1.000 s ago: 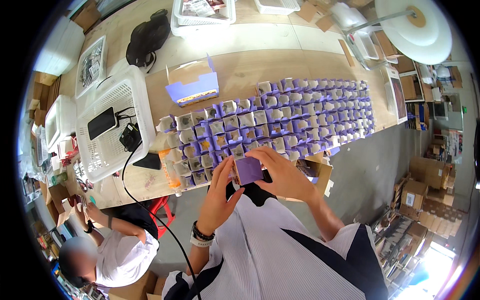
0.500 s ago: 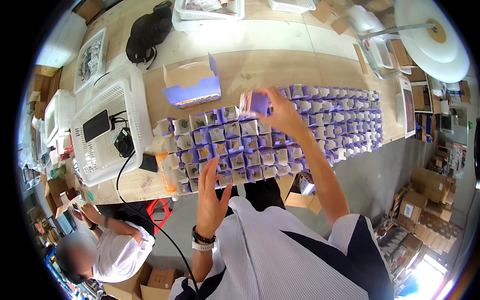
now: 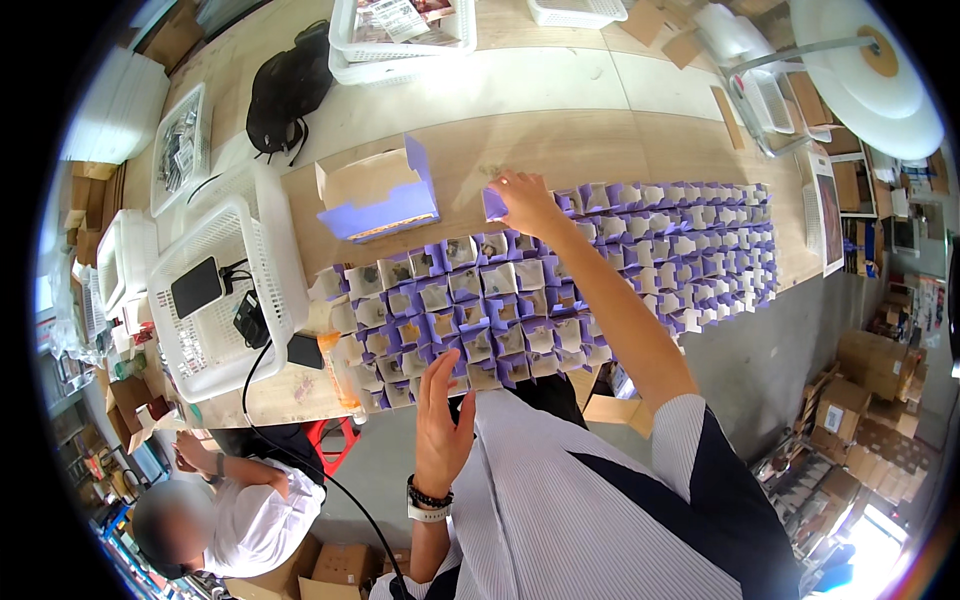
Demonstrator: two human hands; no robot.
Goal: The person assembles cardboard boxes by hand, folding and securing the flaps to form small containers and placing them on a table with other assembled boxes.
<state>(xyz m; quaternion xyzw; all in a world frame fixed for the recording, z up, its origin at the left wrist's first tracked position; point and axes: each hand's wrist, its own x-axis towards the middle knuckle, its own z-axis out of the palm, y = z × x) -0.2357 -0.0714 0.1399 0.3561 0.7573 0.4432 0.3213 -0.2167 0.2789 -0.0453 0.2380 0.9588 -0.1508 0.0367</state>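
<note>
My right hand (image 3: 527, 200) reaches far over the wooden table (image 3: 600, 140) and grips a small purple box (image 3: 494, 203) at the back edge of a wide grid of small open purple-and-white boxes (image 3: 560, 285). My left hand (image 3: 442, 420) hovers with fingers spread over the near edge of the grid, holding nothing. A wristband and watch sit on the left wrist. Several of the boxes hold dark contents.
A larger open purple carton (image 3: 375, 195) lies behind the grid at left. A white basket (image 3: 215, 290) holds a phone and a charger with a black cable. A black bag (image 3: 283, 90), further white trays (image 3: 400, 35) and a seated person (image 3: 215, 505) at lower left are nearby.
My right hand carried the small purple box from in front of my chest out to the grid's back edge and lowered it to the table. My left hand let go and stayed near.
</note>
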